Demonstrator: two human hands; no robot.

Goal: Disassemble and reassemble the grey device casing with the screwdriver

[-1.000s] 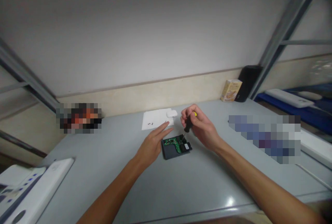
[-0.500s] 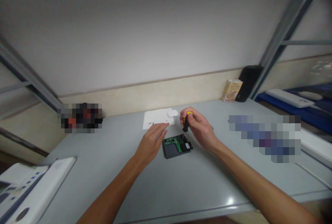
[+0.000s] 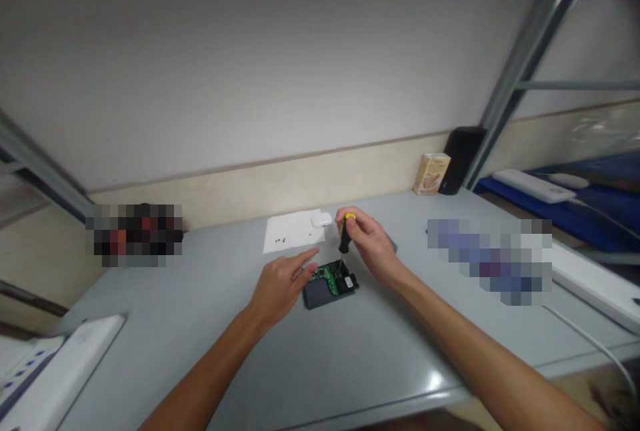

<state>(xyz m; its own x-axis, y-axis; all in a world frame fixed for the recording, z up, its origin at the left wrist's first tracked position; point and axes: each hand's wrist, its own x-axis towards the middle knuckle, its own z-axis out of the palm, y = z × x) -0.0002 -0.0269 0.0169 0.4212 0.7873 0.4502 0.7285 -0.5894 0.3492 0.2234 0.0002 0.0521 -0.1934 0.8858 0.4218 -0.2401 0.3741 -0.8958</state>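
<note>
While my right hand keeps its thumb and fingers wrapped around the yellow-capped black screwdriver, I have brought the handle nearer to upright than it was a second ago, when it leaned more to my right. Its thin shaft still points down into the far right part of the dark electronics case, which lies flat in front of me on the grey tabletop with its green circuit board bare. I judge that the straighter stance suits the work better, since the tip should sit more squarely in whatever it meets; I cannot make out what that is. My left hand has changed too: its thumb has come down to the far left corner of the case, and the index finger now stretches beyond it. Thumb and index finger stand apart with nothing gripped between them, and whether the thumb presses or only hovers I cannot tell; if it does press, the case should be less apt to slide or turn. Everything in view has drifted left, which I take for my head turning rather than the case moving. Just past the case, the small dark bits, probably screws, lie on the white sheet as they did, near the rounded white case.
</note>
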